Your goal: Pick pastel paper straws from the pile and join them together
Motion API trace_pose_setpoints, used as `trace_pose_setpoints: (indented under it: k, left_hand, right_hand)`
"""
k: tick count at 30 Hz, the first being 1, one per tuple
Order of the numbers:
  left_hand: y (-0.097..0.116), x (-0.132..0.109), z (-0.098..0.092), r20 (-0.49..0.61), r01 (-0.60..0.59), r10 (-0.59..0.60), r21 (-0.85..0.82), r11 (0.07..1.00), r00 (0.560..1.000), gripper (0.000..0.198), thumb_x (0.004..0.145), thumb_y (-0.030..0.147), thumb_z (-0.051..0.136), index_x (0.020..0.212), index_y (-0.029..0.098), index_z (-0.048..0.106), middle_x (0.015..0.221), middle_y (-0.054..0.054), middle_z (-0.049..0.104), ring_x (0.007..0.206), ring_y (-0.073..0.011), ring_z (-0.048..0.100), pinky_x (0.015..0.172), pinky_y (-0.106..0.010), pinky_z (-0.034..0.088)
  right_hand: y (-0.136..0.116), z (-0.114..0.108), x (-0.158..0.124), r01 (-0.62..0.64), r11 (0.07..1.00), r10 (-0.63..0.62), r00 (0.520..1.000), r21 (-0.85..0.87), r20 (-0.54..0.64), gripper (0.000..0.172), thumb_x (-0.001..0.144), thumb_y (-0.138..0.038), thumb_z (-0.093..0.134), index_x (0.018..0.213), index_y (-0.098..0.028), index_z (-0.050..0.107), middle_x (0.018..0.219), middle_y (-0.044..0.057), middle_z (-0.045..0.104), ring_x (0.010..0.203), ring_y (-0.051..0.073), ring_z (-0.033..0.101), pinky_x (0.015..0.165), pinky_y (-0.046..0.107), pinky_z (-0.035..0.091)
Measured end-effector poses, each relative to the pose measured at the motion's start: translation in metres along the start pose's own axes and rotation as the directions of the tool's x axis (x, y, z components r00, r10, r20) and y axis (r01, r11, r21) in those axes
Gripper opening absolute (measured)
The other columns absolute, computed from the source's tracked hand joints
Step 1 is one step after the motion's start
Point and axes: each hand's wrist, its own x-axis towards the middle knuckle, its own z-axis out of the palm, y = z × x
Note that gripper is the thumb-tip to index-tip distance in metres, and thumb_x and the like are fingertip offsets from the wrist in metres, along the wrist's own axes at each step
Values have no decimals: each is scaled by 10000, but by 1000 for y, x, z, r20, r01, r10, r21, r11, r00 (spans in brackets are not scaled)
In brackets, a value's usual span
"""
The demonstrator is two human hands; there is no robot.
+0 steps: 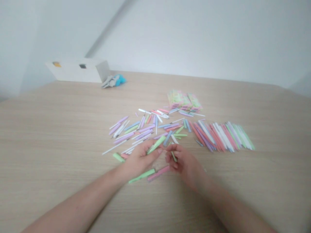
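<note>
Green pen [156, 145] pinched in ur L hand [141, 156], thin green pc [174, 156] in ur R hand [182, 161], over the tabletop [60, 129]
Tip: go light, steady both & don't cover 'em, imo.

Wood-grained table [48, 129] under pen parts [147, 128] (white box [75, 72] too)

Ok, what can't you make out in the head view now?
All in the head view:
- Light green pen part: lower end tucked into the left hand.
- Slim green piece: partly covered by the right hand.
- Packets: print too small and blurred.
- Both forearms: cut off by the bottom edge.
</note>
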Motion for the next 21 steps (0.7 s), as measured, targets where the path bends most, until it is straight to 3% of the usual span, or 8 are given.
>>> trace_pose_setpoints:
  k: [3,8,11,15,21]
  left_hand:
    - [-5,1,-1,36,88,-84,-132,987,996,269,826,411,586,917,161,546,446,109,333,329,-34,229,326,-144,193]
    - [-9,2,-3,62,89,-75,-279,956,995,231,833,367,598,904,158,528,460,113,344,314,-14,195,294,-121,164]
    - [-9,2,-3,65,98,-82,-304,947,995,221,833,353,604,908,159,532,467,114,349,314,-8,192,290,-114,169]
    - [-9,2,-3,65,103,-86,-317,943,994,202,836,337,604,914,163,536,541,89,439,321,1,216,294,-116,188]
    - [-9,1,-5,71,95,-77,-320,942,995,203,839,334,600,940,169,539,449,120,316,319,-13,195,307,-121,162]
  right_hand:
    - [1,-2,2,-22,997,21,1000,70,15,208,701,-154,583,907,-172,558,783,3,600,597,76,517,561,204,437]
    - [3,-5,3,29,999,-30,997,20,70,227,761,-208,628,980,-191,568,853,18,640,768,119,644,741,260,511]
    - [1,-4,1,47,998,-43,997,-52,70,238,797,-252,615,1020,-215,543,906,15,638,752,123,664,688,268,539]
    - [-1,-2,-1,60,985,-47,996,-163,77,187,841,-304,572,993,-217,505,835,-5,638,576,99,646,511,222,517]
    - [-2,3,-6,170,954,-152,984,-246,90,121,844,-275,573,913,-183,532,737,-4,656,524,76,607,476,189,470]
